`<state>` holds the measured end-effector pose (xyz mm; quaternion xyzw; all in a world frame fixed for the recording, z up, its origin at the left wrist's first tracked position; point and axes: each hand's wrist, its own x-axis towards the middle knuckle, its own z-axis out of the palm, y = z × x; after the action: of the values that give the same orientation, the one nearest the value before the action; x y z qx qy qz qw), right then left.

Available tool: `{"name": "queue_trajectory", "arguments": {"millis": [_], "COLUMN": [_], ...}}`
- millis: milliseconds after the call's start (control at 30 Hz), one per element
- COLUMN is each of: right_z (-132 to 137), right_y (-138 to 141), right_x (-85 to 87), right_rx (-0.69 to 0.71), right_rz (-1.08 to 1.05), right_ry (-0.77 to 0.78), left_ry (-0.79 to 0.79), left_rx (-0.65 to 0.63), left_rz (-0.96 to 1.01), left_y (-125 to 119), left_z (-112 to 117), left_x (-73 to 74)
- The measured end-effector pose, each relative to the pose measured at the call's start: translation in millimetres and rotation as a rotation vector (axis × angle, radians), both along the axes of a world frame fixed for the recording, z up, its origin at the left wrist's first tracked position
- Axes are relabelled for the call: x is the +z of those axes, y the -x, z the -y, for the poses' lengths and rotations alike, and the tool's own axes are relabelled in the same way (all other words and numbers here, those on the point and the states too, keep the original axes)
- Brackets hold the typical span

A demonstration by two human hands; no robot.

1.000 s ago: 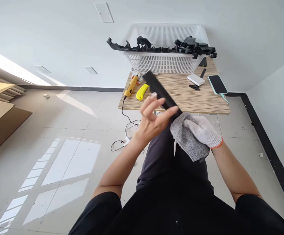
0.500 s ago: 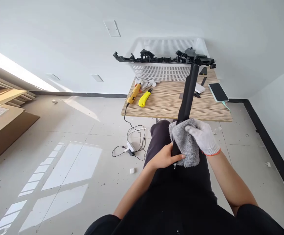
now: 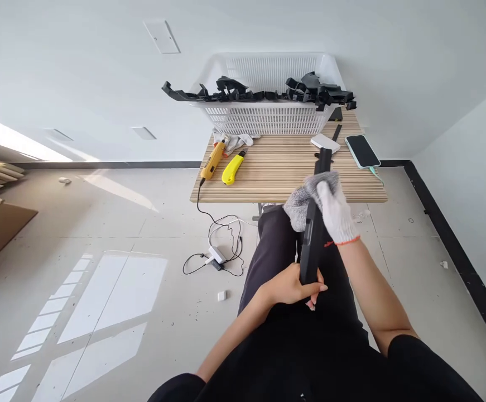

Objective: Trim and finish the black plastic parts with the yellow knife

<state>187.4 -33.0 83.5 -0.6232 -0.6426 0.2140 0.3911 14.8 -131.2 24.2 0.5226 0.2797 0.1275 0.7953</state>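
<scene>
A long black plastic trim piece (image 3: 311, 245) stands tilted over my lap. Bare, my left hand (image 3: 295, 283) is wrapped round its lower end. A white knitted glove covers my right hand (image 3: 333, 209), which grips a grey cloth (image 3: 296, 211) folded round the upper part of the piece. Some of the cloth hangs out on the left side of the strip. The fingers behind the cloth are partly hidden.
A wooden table (image 3: 276, 167) ahead bears a white basket (image 3: 263, 120) with black plastic parts (image 3: 259, 96) across it. On it also lie a yellow corded tool (image 3: 213, 160), a yellow cutter (image 3: 232, 169), gloves (image 3: 236, 142), a white box (image 3: 325, 143) and a phone (image 3: 362, 151). Cables (image 3: 226, 245) trail over the floor.
My right hand has moved up along the trim piece with the cloth, baring its lower part. The piece has shifted lower and nearer to me. The view has turned slightly right.
</scene>
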Motion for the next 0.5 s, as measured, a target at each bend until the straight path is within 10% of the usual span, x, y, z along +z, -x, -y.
{"name": "queue_trajectory", "arguments": {"millis": [133,300,500], "right_z": [-36,-63,-74], "right_y": [0,-3,-68], "right_x": [1.3,-11.1,5.5], "right_rx": [-0.105,-0.294,-0.306], "right_rz": [-0.278,-0.577,-0.518], "right_ry": [0.231,0.171,0.177], "left_ry": [0.047,0.060,-0.165], "left_rx": [-0.013,-0.111,-0.235], "left_rz": [-0.044,-0.141,-0.293], "left_y": [11,24,39], "left_z": [15,27,18], "left_x": [-6.9,-12.1,-7.5]}}
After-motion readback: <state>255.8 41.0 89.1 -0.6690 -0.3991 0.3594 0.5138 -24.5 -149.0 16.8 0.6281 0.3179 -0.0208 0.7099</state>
